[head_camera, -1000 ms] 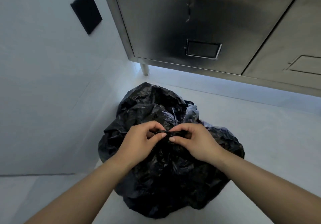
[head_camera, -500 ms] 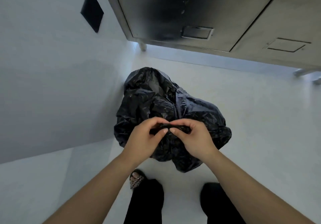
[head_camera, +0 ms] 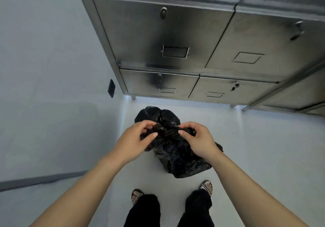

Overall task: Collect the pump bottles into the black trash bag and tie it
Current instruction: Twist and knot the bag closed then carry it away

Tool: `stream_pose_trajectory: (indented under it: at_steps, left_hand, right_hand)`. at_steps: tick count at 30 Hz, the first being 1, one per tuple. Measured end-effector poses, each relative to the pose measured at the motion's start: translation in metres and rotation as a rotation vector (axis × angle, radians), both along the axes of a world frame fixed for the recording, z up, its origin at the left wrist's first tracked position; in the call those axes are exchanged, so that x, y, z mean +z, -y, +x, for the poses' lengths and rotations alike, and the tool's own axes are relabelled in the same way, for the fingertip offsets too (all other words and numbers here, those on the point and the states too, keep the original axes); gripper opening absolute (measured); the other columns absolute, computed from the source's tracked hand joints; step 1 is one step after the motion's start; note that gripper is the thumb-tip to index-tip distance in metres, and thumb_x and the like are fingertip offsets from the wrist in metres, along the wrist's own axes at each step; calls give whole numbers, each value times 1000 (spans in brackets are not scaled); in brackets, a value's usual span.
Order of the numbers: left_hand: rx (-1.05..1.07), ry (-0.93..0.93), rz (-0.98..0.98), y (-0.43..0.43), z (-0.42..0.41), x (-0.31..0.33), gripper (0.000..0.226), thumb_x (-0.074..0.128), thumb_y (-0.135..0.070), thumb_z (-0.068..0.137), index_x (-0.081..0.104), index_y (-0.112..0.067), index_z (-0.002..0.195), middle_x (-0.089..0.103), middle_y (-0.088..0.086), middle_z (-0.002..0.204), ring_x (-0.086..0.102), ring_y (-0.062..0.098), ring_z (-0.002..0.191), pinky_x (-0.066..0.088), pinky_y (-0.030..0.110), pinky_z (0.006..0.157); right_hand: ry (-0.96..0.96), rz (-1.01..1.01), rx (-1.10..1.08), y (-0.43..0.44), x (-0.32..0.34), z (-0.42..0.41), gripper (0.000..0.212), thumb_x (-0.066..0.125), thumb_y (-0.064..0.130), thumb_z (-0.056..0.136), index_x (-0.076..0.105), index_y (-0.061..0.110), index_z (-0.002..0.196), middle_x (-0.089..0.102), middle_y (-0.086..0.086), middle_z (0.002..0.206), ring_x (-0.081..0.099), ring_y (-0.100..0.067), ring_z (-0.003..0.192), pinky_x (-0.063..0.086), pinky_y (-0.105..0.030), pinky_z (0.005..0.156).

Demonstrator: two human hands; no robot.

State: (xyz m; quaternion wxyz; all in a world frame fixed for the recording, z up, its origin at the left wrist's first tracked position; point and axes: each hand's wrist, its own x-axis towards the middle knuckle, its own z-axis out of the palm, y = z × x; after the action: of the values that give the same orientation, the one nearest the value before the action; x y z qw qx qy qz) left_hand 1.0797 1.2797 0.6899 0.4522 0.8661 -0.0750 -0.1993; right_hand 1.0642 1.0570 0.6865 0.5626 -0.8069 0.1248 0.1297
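Note:
A full black trash bag [head_camera: 177, 158] hangs or rests just above the pale floor in front of my feet. My left hand [head_camera: 133, 138] pinches the gathered plastic at the left of the bag's neck. My right hand [head_camera: 198, 139] pinches the gathered plastic at the right of the neck. A twisted bunch of black plastic [head_camera: 167, 129] stretches between the two hands. No pump bottles show; whatever is inside the bag is hidden.
Steel cabinets [head_camera: 175, 33] with locks and label holders stand ahead on short legs. A pale wall [head_camera: 52, 68] with a black plate [head_camera: 111, 88] runs along the left. My sandalled feet [head_camera: 137, 196] and black trousers are below the bag.
The view has risen from a crouch to standing height. The bag now looks smaller and farther down, my feet have come into view, and my hands have drawn slightly apart on the bag's neck.

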Motion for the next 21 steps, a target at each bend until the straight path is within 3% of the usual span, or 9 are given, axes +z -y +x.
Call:
stream_pose_trajectory:
  at_steps: [7, 14, 21]
  left_hand:
    - [-313, 181, 56, 64, 18, 104, 27, 57, -41, 87, 55, -38, 113, 59, -15, 115, 52, -5, 102, 34, 3, 75]
    - [-578, 188, 130, 184, 3, 135, 29, 53, -45, 88, 51, -41, 117, 54, -18, 121, 49, -2, 107, 32, 3, 73]
    - [-654, 163, 74, 309, -38, 136, 25, 53, -50, 86, 51, -48, 111, 53, -22, 118, 49, -2, 109, 36, 20, 85]
  right_hand:
    - [89, -15, -340, 72, 95, -56, 8, 66, 8, 83, 69, 15, 84, 69, 2, 82, 63, -11, 78, 47, -13, 73]
    - [213, -87, -565, 187, 149, -112, 11, 65, 6, 83, 69, 15, 87, 68, 4, 80, 60, 4, 69, 44, -8, 69]
    - [258, -153, -684, 276, 162, -174, 14, 66, 6, 82, 68, 21, 81, 67, 9, 79, 58, 8, 68, 41, -3, 67]
